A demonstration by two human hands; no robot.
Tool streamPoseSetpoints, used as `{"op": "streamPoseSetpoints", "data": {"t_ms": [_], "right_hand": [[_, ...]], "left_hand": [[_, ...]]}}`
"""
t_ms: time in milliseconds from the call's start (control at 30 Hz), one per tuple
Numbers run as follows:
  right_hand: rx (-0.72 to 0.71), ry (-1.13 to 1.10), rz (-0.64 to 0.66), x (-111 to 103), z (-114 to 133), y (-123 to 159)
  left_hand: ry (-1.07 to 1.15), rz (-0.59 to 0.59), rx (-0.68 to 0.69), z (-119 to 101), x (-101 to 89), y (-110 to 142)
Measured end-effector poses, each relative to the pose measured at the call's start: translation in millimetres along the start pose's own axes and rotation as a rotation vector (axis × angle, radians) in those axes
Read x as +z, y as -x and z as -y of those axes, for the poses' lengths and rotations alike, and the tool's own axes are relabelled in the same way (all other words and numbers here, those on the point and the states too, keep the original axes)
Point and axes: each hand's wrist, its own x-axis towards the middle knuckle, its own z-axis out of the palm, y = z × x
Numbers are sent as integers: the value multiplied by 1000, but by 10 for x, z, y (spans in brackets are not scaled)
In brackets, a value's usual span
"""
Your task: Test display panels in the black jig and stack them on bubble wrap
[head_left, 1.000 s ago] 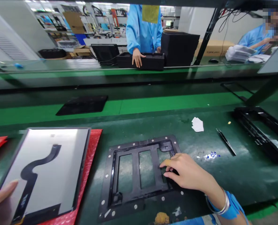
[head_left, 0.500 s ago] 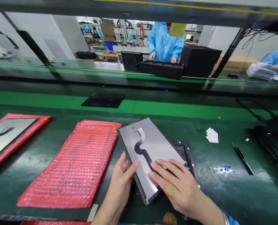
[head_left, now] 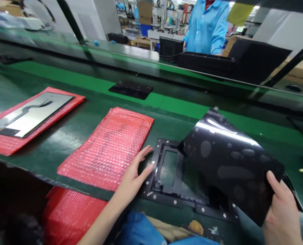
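My right hand (head_left: pixel 281 207) grips the right edge of a display panel (head_left: pixel 225 163). Its glossy black face is turned toward me, with light reflections and bubble-like patches on it. The panel is tilted over a black rectangular frame (head_left: pixel 164 200), whose border carries several pale round dots; the panel hides the frame's right part. My left hand (head_left: pixel 138 170) holds nothing, its fingers apart beside the frame's left edge. Just left of that hand lies a stack of red bubble-wrap bags (head_left: pixel 107 149). Farther left, another display panel (head_left: pixel 36 109) rests silver side up on red bubble wrap.
A dark flat plate (head_left: pixel 131 90) lies on the green strip at the back. Red bubble wrap (head_left: pixel 72 217) sits below the table edge. Across the bench, a person in a blue coat (head_left: pixel 205 27) stands behind a black box (head_left: pixel 205 64). A slanted post (head_left: pixel 69 20) rises at the left.
The display panel has been turned from silver side to black side and moved right in my right hand. My left hand has let go of it. The view has swung left.
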Motion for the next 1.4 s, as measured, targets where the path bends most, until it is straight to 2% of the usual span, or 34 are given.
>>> {"op": "streamPoseSetpoints", "data": {"t_ms": [33, 100, 267, 433, 567, 867, 1167, 1400], "right_hand": [[110, 6, 12, 0, -7, -5], [242, 53, 35, -5, -43, -11], [366, 218, 148, -25, -157, -68], [360, 341, 176, 10, -174, -114], [344, 383, 138, 89, -154, -103], [291, 385, 78, 404, -16, 186], [332, 463, 172, 232, -105, -46], [376, 462, 219, 175, -169, -149]], "left_hand": [[-49, 49, -14, 59, -25, 20], [-132, 146, -16, 126, -54, 65], [-296, 251, 117, 164, -64, 104], [-364, 265, 215, 238, -42, 97], [-405, 251, 251, 280, -19, 113], [-465, 220, 298, 293, 14, 106], [-557, 175, 371, 354, 88, 133], [-588, 172, 384, 352, 103, 154]]}}
